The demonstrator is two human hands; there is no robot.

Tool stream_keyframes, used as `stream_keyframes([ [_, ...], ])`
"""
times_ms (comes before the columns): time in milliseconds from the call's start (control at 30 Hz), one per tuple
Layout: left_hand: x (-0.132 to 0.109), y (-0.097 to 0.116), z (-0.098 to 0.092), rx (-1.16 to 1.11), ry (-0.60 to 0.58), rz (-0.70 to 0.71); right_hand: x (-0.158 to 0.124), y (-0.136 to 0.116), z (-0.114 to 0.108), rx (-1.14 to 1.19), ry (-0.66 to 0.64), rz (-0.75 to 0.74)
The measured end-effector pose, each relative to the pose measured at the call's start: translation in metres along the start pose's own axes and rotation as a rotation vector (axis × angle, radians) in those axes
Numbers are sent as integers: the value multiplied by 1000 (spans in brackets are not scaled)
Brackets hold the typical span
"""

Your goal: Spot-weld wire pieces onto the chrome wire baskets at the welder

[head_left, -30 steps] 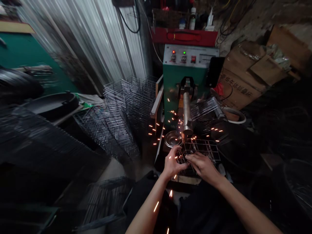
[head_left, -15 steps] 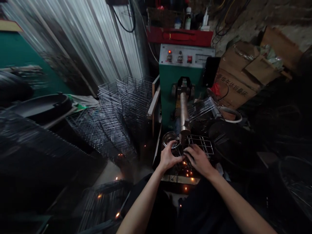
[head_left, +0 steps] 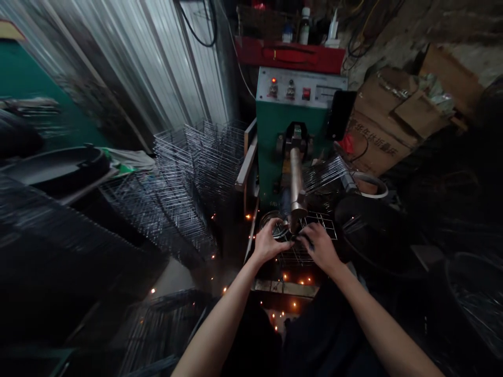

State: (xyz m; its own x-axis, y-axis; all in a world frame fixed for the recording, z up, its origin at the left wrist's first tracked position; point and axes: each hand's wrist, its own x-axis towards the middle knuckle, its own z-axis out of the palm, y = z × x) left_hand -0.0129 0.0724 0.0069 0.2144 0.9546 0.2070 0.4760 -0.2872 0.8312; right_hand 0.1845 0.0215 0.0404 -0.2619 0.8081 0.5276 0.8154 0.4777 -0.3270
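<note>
Under the thick metal arm [head_left: 296,175] of a green spot-welding machine [head_left: 271,123] lies a wire grid [head_left: 328,224]. My left hand [head_left: 270,243] curves in from the left, thumb and index finger closing on the grid near the arm's tip. From the other side, my right hand [head_left: 320,247] pinches the grid with bent fingers. The exact grip points are hidden by the fingers. Behind my left fingers sits a round metal dish [head_left: 271,217]. Orange sparks [head_left: 294,304] fly below and around the hands.
Stacked wire racks [head_left: 176,188] stand to the left. Further left is a dark round pan [head_left: 66,167]. A bundle of wire rods [head_left: 326,173] and a white bucket [head_left: 379,195] are right of the machine, with a cardboard box [head_left: 385,120] behind. A red case [head_left: 291,55] rests on top.
Both hands stay at the arm's tip, and the grid has shifted slightly beneath it. Sparks have spread wider, including to the left. The whole view has shifted a little.
</note>
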Motion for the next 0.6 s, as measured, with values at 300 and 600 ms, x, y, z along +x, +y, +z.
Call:
stream_keyframes([
  [300,12,-11,1,-64,-30,16,6,6,-3,19,-16,-22],
  [600,10,-3,-2,-73,-14,37,7,7,-2,59,-28,-4],
])
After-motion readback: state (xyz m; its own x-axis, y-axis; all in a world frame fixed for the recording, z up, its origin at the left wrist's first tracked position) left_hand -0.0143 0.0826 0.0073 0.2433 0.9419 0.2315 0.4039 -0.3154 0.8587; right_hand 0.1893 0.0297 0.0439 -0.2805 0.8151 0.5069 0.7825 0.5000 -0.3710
